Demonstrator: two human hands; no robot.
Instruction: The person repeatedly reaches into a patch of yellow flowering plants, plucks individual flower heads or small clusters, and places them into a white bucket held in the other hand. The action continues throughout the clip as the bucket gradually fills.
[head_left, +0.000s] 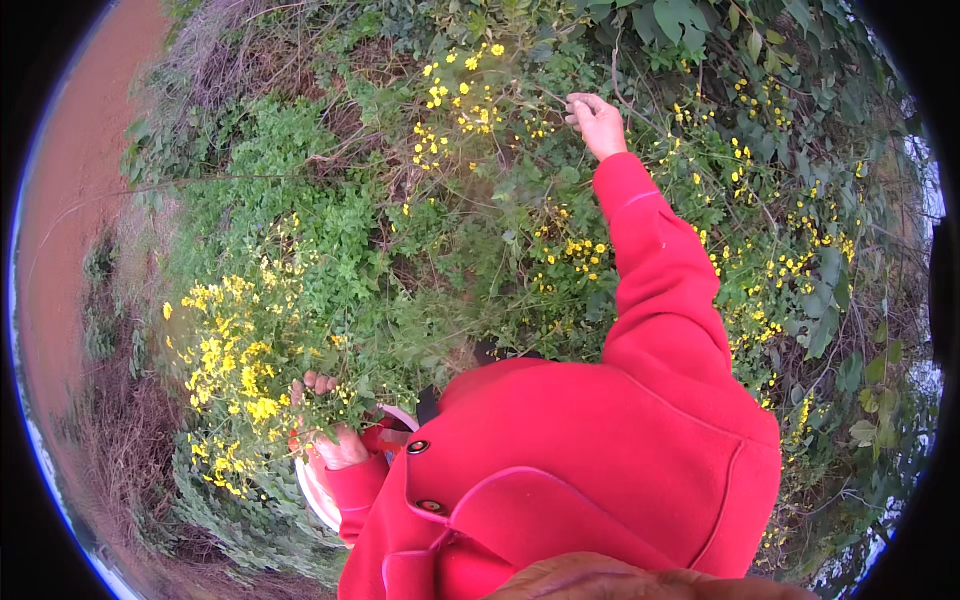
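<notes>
My left hand (330, 435), at the lower left, is closed around the stems of a big bunch of yellow daisy-like flowers (244, 367). The blooms fan out to its left, and leaves cover part of the fingers. Just below that wrist shows the white rim of a round container (319, 502), mostly hidden by my red sleeve. My right hand (596, 124) is stretched out at the upper right, its fingers pinched on a thin stem (553, 94). Left of it, more yellow flowers (461, 97) grow among the green plants.
Dense green undergrowth (330, 202) fills the slope before me. Several yellow flower clusters (585, 251) grow below and right of my right arm. Dry twigs (232, 60) tangle at the upper left. Broad-leaved vines (675, 22) hang at the top right. Bare reddish soil (82, 187) lies far left.
</notes>
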